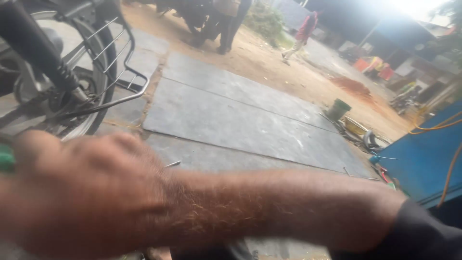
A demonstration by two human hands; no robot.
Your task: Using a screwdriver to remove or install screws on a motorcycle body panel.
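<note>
The right hand [82, 192] fills the lower left of the frame, strongly blurred, its back toward the camera and the forearm [279, 212] running out to the lower right, where a dark sleeve [423, 236] begins. The fingers appear curled around a green object [6, 158], of which only a small part shows at the left edge; whether the grip is firm cannot be told, nor what kind of object it is. The left hand is outside the view. Just above the hand, in the upper left, stands the rear of a motorcycle: a spoked wheel [72, 96] with its tyre, a dark shock absorber [43, 53] crossing it on a slant, and a bent metal wire guard [120, 62] beside it. Grey stone slabs [226, 115] pave the ground across the centre. A small metal rod [173, 163] lies on a slab just above the wrist. At the right, a green bucket [339, 109] stands near a clutter of tools, next to a blue panel [423, 159] with orange hoses [447, 125]. In the upper centre, well apart, a person in a red top [304, 30] walks on bare earth.
</note>
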